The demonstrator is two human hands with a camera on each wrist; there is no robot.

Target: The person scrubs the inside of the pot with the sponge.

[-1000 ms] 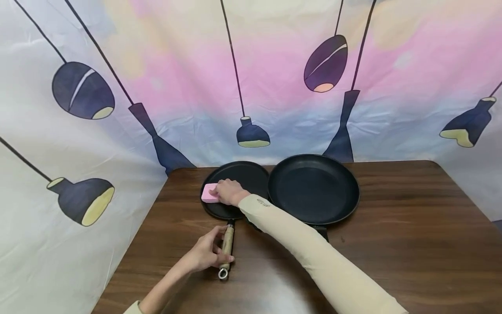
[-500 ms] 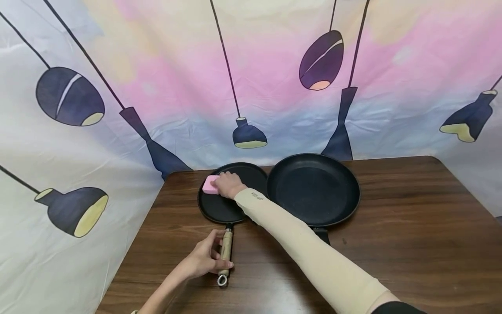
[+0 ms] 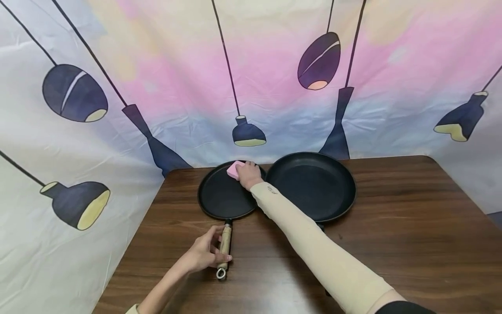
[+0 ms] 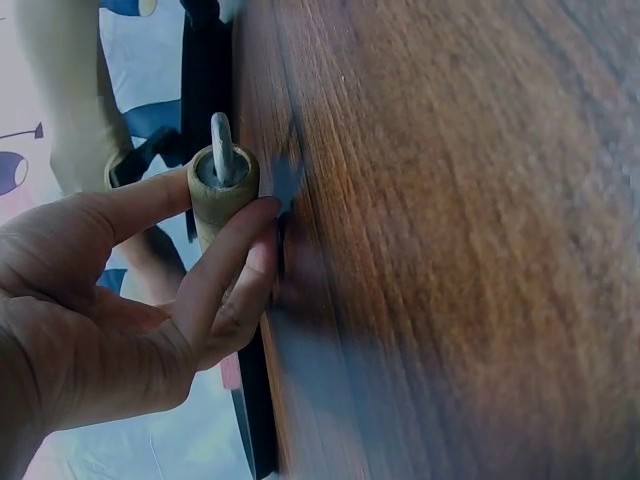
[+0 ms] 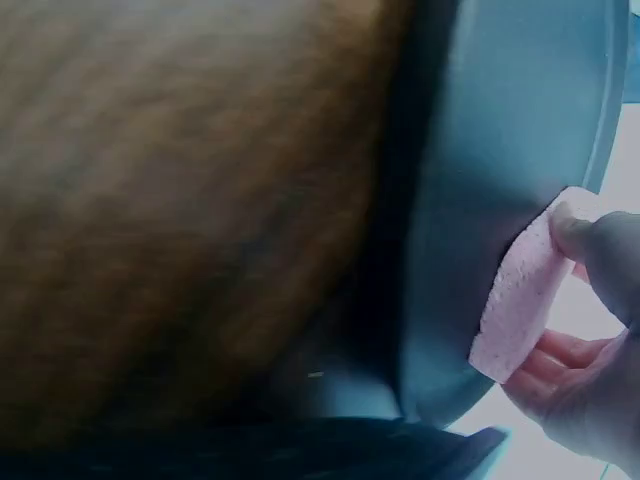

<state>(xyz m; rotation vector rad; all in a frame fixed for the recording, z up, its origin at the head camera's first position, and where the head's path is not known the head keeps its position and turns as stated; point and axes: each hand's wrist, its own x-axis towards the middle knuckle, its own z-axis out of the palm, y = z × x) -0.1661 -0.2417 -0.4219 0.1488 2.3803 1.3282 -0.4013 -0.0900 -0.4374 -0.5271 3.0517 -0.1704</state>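
Observation:
A flat black pan (image 3: pixel 221 196) with a wooden handle (image 3: pixel 225 244) lies at the table's left. My left hand (image 3: pixel 204 253) holds that handle between thumb and fingers; in the left wrist view the hand (image 4: pixel 150 290) grips it near the metal ring (image 4: pixel 222 145). At the pan's far edge, my right hand (image 3: pixel 249 174) pinches a pink sponge (image 3: pixel 234 169). The right wrist view shows the sponge (image 5: pixel 525 290) against the dark pan surface (image 5: pixel 510 120), with thumb and fingers of the right hand (image 5: pixel 595 330) on either side.
A larger black pan (image 3: pixel 311 185) sits right beside the flat one, its handle mostly hidden under my right sleeve (image 3: pixel 313 244). Both stand on a brown wooden table (image 3: pixel 412 226). A cloth printed with lamps (image 3: pixel 274 78) hangs behind the table.
My right hand has moved with the sponge from the pan's left side to its far right edge. The left hand keeps its hold on the handle. The head view has shifted slightly.

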